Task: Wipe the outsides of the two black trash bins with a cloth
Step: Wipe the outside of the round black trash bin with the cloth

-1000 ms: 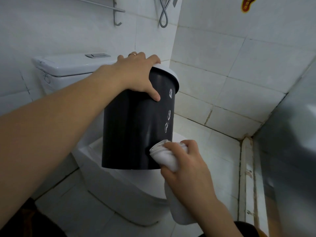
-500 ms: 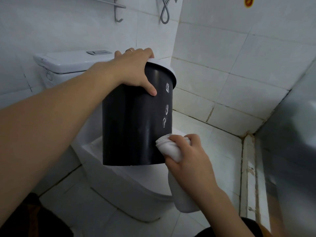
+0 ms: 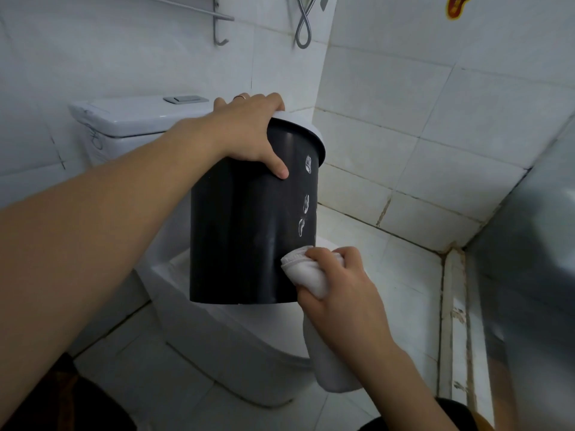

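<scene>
Overhead, left hand (image 3: 249,132) grips the black bin (image 3: 245,231) rim; right hand (image 3: 339,290) fingers clutch a white cloth (image 3: 306,275) against it.

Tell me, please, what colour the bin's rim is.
White, atop the black bin; the rim shows in the head view.

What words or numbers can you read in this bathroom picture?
None can be read.
Black trash bin: white marks down its side, pictures or symbols, not letters I can make out.
Red and yellow sticker on the wall tile: cut off at the top edge, too blurred to read.
</scene>
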